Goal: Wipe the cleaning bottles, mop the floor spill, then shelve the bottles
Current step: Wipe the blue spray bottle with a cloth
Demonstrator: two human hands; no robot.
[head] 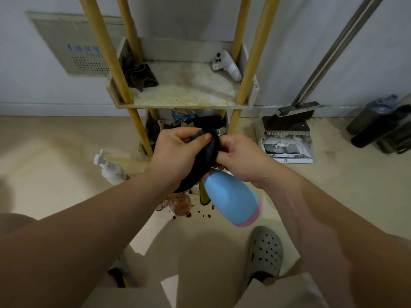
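While it is held in the air, tilted with its pink base toward the lower right, the blue bottle (231,196) counts as item one: being wiped, not yet shelved.

- Dark cloth (200,165): wrapped over the bottle's top, hiding the head.
- Left hand (178,152): clenched round the cloth, thumb pressed on top.
- Right hand (240,154): fingers curled at the bottle's neck, just beside the cloth, bearing the bottle.
- Floor, directly beneath: reddish spill (200,213), a brownish bottle (180,204) standing in it; a white spray bottle (110,168) to the left, near the shelf's front-left leg.
- Shelf (184,101): upper tier holds a rag (140,74) at its back-left corner and a white controller (226,65) at its back-right corner.
- Dustpan (287,138): on the floor, right of the shelf.

Hazards, as judged: the grip sits wholly at the neck, so a hard twist of the cloth could work the body loose and drop it onto the spill and the bottles below. Squeezing a hidden trigger through the cloth could discharge liquid.
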